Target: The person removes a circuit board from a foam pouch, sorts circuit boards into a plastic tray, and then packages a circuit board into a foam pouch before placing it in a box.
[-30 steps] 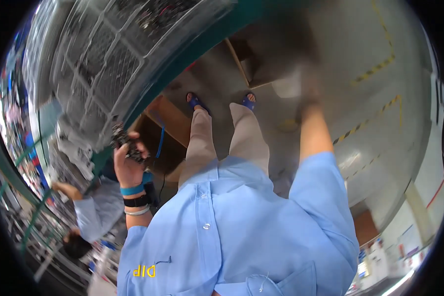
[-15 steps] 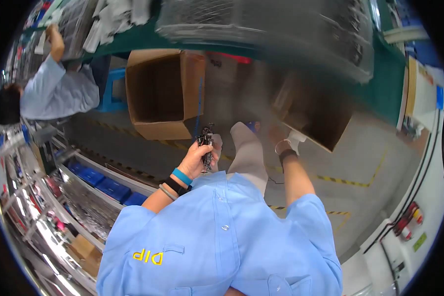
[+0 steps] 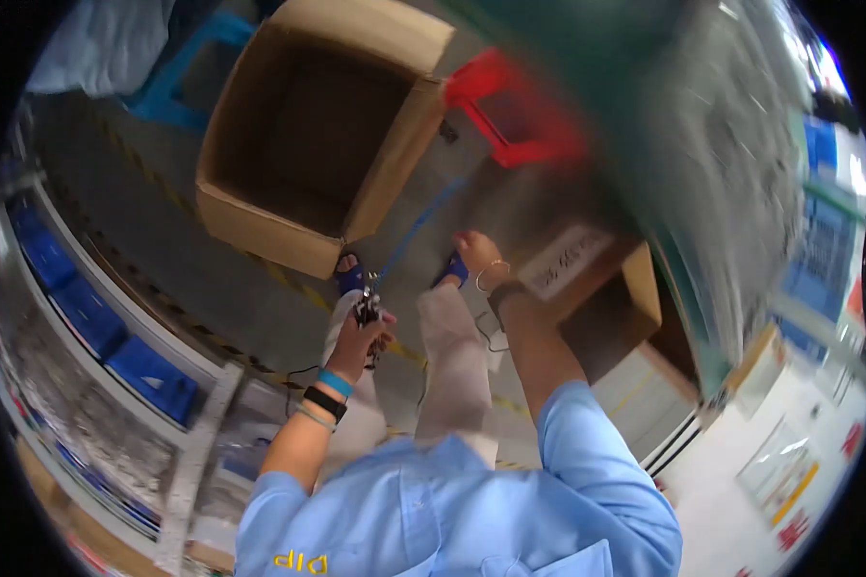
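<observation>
My left hand [image 3: 354, 348] is closed around a bunch of small black and silvery parts [image 3: 367, 310], whose exact kind I cannot make out. A thin blue strand [image 3: 419, 227] runs up and away from near the bunch. My right hand [image 3: 479, 254] hangs above my blue slipper [image 3: 453, 269], beside a brown carton [image 3: 642, 279] with a pale label. Its fingers are curled together, and whatever they may hold is hidden. The large open carton [image 3: 394, 159] stands ahead of my left hand, its inside dark.
A red plastic stool [image 3: 524, 152] stands beyond the cartons, and a blue stool [image 3: 168, 82] is at the far left. Blue bins [image 3: 149, 373] line a rack on the left. Overhanging at the right is a green-edged bench with blurred, clear-wrapped goods [image 3: 731, 163].
The view has swung, bringing the red stool into sight and the large carton nearer. My right hand has moved away from the right carton's opening toward my feet. The left still grips the bunch.
</observation>
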Demonstrator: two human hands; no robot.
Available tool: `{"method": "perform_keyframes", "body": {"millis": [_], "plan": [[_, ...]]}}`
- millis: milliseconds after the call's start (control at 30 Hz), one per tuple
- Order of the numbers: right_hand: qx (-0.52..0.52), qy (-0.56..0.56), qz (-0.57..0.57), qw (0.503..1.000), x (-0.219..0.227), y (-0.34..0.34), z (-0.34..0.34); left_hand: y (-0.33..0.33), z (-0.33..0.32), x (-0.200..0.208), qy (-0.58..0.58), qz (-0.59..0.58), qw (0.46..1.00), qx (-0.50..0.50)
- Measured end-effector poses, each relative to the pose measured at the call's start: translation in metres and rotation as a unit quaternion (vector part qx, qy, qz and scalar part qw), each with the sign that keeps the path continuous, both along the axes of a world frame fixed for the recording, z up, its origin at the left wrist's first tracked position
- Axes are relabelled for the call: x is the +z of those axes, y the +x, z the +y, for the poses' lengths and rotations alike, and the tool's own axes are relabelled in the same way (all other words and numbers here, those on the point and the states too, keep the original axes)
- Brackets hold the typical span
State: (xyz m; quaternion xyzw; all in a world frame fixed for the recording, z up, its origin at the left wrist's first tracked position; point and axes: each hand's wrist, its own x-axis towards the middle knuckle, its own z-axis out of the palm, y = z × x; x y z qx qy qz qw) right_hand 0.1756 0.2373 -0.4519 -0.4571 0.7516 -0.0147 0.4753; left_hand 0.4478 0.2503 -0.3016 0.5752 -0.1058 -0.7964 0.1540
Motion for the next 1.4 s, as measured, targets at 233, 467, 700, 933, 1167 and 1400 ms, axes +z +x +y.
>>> {"method": "perform_keyframes", "body": {"millis": [233, 467, 700, 933, 1167, 1400], "plan": [[0.130, 0.059, 0.185, 0.972, -0.237, -0.075, -0.131, -0.036, 0.045, -0.134, -0.006, 0.030, 0.999, -0.029], [0.033, -0.036, 0.260, 0.964, -0.358, -0.086, -0.191, -0.055, 0.021, -0.162, 0.104, 0.020, 0.994, 0.039], [-0.049, -0.100, 0.357, 0.927, -0.401, -0.123, -0.122, -0.066, 0.015, -0.166, 0.153, 0.002, 0.986, 0.072], [-0.417, 0.169, -0.062, 0.891, -0.227, -0.041, 0.087, -0.044, 0.043, -0.203, 0.074, -0.025, 0.997, 0.025], [-0.381, 0.034, -0.246, 0.891, -0.058, 0.060, 0.196, -0.055, 0.086, -0.199, -0.008, -0.065, 0.993, -0.102], [-0.297, 0.070, -0.219, 0.927, -0.036, 0.092, 0.205, -0.060, 0.132, -0.197, 0.008, -0.019, 0.999, -0.033]]}}
